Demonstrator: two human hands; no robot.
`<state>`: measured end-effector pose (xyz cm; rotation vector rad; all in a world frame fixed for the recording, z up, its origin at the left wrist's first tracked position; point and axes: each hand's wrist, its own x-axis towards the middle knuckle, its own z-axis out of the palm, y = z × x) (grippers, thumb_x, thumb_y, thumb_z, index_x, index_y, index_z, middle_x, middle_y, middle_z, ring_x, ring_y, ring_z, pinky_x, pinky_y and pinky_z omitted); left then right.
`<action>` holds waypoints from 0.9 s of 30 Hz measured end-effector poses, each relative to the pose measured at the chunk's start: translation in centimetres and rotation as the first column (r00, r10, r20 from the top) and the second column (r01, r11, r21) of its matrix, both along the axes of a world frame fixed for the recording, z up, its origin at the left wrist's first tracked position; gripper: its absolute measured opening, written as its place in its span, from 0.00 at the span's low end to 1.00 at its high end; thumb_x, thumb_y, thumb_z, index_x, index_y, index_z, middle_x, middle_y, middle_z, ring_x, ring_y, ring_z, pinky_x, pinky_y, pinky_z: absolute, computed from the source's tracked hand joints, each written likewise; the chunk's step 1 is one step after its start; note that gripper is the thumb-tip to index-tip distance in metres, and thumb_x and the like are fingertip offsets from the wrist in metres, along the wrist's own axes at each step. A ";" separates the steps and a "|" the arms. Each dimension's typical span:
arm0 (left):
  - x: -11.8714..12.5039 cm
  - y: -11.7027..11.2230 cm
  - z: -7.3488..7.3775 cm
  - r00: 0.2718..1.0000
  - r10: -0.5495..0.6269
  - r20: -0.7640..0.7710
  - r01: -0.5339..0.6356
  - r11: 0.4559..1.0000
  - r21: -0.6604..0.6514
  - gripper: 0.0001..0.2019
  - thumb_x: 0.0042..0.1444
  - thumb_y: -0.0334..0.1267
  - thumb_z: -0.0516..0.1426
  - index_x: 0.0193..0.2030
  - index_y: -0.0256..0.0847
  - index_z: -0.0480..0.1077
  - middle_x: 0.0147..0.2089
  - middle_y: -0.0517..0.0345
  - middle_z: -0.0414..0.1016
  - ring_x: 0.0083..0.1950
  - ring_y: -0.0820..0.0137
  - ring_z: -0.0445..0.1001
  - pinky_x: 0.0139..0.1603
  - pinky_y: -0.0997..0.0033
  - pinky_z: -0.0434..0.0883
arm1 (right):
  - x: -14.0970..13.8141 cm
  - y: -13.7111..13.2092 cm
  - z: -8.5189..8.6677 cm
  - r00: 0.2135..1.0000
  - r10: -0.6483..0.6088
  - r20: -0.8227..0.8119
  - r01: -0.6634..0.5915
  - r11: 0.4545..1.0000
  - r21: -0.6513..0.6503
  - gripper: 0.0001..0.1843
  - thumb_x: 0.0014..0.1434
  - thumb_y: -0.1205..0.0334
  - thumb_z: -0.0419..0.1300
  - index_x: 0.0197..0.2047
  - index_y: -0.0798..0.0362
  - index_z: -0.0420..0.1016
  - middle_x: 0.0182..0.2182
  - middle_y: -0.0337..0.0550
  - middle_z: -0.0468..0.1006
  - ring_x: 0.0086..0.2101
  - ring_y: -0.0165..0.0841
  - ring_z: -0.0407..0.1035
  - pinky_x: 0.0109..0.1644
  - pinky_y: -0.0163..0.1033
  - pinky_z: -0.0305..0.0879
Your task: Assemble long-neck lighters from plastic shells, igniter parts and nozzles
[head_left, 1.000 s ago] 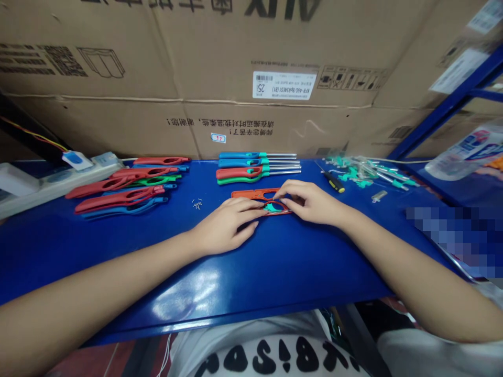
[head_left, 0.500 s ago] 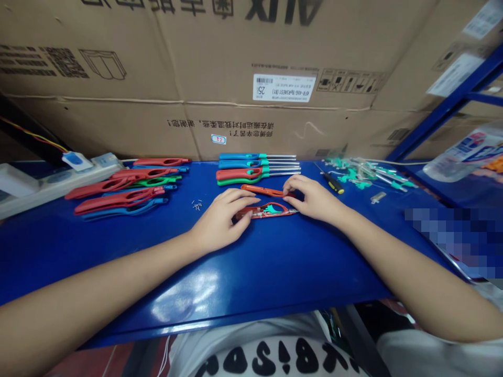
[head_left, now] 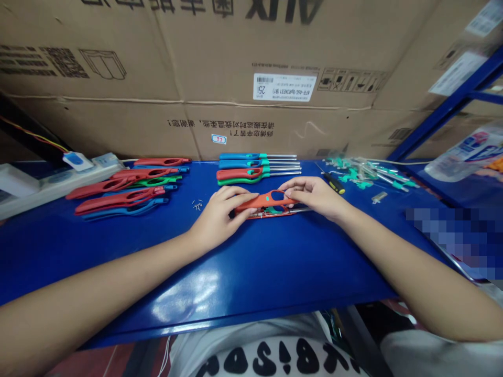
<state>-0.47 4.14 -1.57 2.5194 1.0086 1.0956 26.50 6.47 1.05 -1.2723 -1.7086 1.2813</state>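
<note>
An orange-red lighter shell half lies on top of a second red half with a teal trigger and a metal tube, at the middle of the blue table. My left hand pinches the left end of the upper shell. My right hand grips its right end, fingers closed on it. Both halves are held a little above or on the table surface; I cannot tell which.
Several finished lighters lie in a row behind the hands. A pile of empty red, blue and green shells sits at the left. Teal-and-metal inner parts, a black-yellow screwdriver and small screws lie around. Cardboard boxes stand behind.
My right hand lifted the loose orange-red shell half from behind and brought it over the half with the teal trigger. My left hand shifted to pinch its left end.
</note>
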 end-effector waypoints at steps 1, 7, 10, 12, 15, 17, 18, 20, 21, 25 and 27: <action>0.0 0.0 0.0 1.000 -0.020 0.006 0.020 0.999 -0.026 0.14 0.66 0.39 0.59 0.57 0.42 0.75 0.53 0.50 0.77 0.54 0.61 0.74 0.58 0.55 0.73 | -0.1 -0.1 -0.1 0.999 0.010 0.042 -0.012 0.999 0.039 0.12 0.60 0.58 0.64 0.46 0.53 0.79 0.33 0.45 0.82 0.32 0.35 0.77 0.38 0.43 0.76; 0.1 -0.1 -0.2 0.998 -0.060 0.002 0.060 0.995 -0.076 0.14 0.64 0.40 0.61 0.55 0.40 0.76 0.48 0.50 0.78 0.48 0.63 0.77 0.50 0.59 0.75 | -0.3 -0.6 -0.6 0.919 0.067 0.389 -0.229 0.893 0.388 0.20 0.58 0.51 0.67 0.50 0.54 0.79 0.39 0.46 0.80 0.38 0.36 0.73 0.44 0.43 0.70; 0.1 -0.1 -0.2 0.998 -0.056 -0.014 0.055 0.996 -0.069 0.13 0.64 0.39 0.61 0.54 0.40 0.76 0.48 0.50 0.79 0.48 0.62 0.77 0.50 0.58 0.75 | -0.1 -0.5 -0.8 0.901 0.091 0.424 -0.303 0.831 0.467 0.19 0.58 0.51 0.69 0.48 0.53 0.79 0.42 0.46 0.78 0.40 0.36 0.72 0.46 0.43 0.70; 0.1 -0.1 -0.2 0.998 -0.053 -0.019 0.052 0.996 -0.079 0.13 0.63 0.37 0.61 0.53 0.40 0.76 0.48 0.51 0.79 0.48 0.62 0.77 0.50 0.58 0.75 | 0.0 -0.3 -1.0 0.900 0.112 0.421 -0.328 0.811 0.484 0.18 0.59 0.51 0.69 0.48 0.52 0.79 0.42 0.47 0.76 0.41 0.36 0.72 0.48 0.44 0.70; 0.1 -0.1 -0.1 0.998 -0.056 -0.024 0.053 0.993 -0.101 0.13 0.61 0.35 0.61 0.52 0.40 0.77 0.47 0.51 0.79 0.48 0.62 0.77 0.51 0.58 0.75 | 0.0 -0.2 -1.1 0.895 0.138 0.424 -0.355 0.796 0.490 0.17 0.60 0.52 0.68 0.48 0.52 0.79 0.43 0.47 0.76 0.42 0.36 0.73 0.50 0.45 0.70; 0.1 -0.1 -0.1 0.998 -0.051 -0.035 0.046 0.992 -0.114 0.13 0.61 0.35 0.61 0.53 0.41 0.76 0.47 0.51 0.79 0.47 0.62 0.77 0.50 0.58 0.75 | -0.1 -0.2 -1.1 0.888 0.143 0.438 -0.370 0.787 0.493 0.17 0.60 0.52 0.68 0.49 0.52 0.80 0.43 0.47 0.76 0.42 0.36 0.73 0.50 0.45 0.70; 0.1 -0.1 -0.1 0.998 -0.047 -0.048 0.041 0.992 -0.119 0.14 0.61 0.36 0.60 0.54 0.41 0.76 0.47 0.51 0.78 0.47 0.62 0.77 0.49 0.58 0.75 | -0.1 -0.2 -1.0 0.882 0.143 0.449 -0.379 0.781 0.496 0.17 0.60 0.52 0.68 0.49 0.51 0.80 0.43 0.47 0.76 0.43 0.37 0.73 0.50 0.45 0.69; 0.1 -0.1 -0.1 0.996 -0.037 -0.078 0.027 0.991 -0.129 0.15 0.62 0.37 0.60 0.56 0.41 0.75 0.47 0.50 0.77 0.47 0.62 0.76 0.49 0.57 0.75 | -0.1 -0.3 -0.9 0.867 0.136 0.479 -0.398 0.767 0.503 0.17 0.61 0.51 0.67 0.49 0.51 0.81 0.43 0.47 0.77 0.43 0.37 0.73 0.50 0.45 0.69; 0.1 -0.1 -0.2 0.995 -0.035 -0.091 0.023 0.991 -0.133 0.16 0.62 0.37 0.59 0.56 0.41 0.75 0.48 0.50 0.77 0.47 0.61 0.76 0.49 0.57 0.75 | -0.1 -0.3 -0.9 0.858 0.130 0.497 -0.408 0.760 0.506 0.18 0.61 0.50 0.67 0.50 0.51 0.81 0.43 0.47 0.77 0.43 0.38 0.73 0.51 0.46 0.69; 0.0 -0.1 -0.2 0.992 -0.045 -0.118 0.027 0.989 -0.149 0.15 0.63 0.39 0.59 0.56 0.41 0.76 0.49 0.49 0.77 0.51 0.59 0.75 0.50 0.56 0.75 | -0.1 -0.2 -0.9 0.829 0.107 0.549 -0.438 0.736 0.517 0.19 0.61 0.49 0.67 0.50 0.52 0.82 0.42 0.48 0.78 0.42 0.38 0.73 0.50 0.46 0.68; 0.0 -0.1 -0.1 0.991 -0.047 -0.127 0.028 0.988 -0.151 0.15 0.63 0.39 0.59 0.56 0.41 0.76 0.49 0.49 0.77 0.51 0.59 0.75 0.51 0.56 0.74 | -0.1 -0.2 -1.0 0.826 0.110 0.553 -0.443 0.734 0.515 0.20 0.62 0.49 0.66 0.50 0.53 0.82 0.42 0.49 0.78 0.41 0.38 0.73 0.49 0.45 0.68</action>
